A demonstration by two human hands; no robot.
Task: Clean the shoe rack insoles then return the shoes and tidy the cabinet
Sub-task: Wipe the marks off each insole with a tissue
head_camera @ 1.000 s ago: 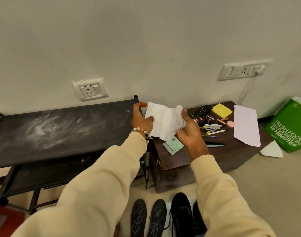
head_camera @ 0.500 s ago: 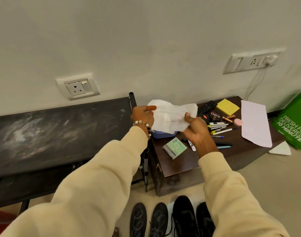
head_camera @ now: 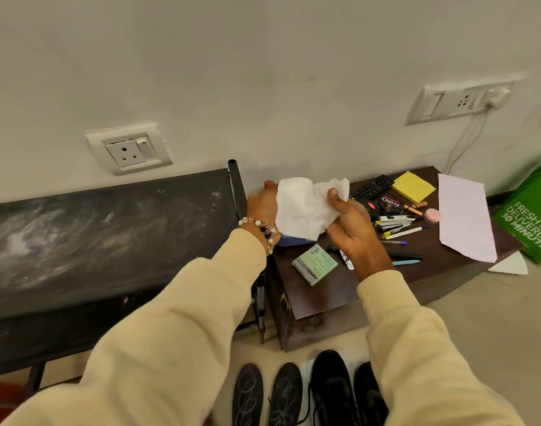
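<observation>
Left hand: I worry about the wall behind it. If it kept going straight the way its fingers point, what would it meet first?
Probably the wall. The left hand, holding the white wipe, points up-frame past the shoe rack; depth is unclear.

Both hands have gathered the white wipe (head_camera: 306,210), earlier spread flat, into a crumpled bunch.

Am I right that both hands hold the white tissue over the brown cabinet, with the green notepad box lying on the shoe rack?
Not quite. In the head view the green notepad box lies on the brown cabinet, not the shoe rack. Both the left hand and right hand do hold the white tissue.
</observation>
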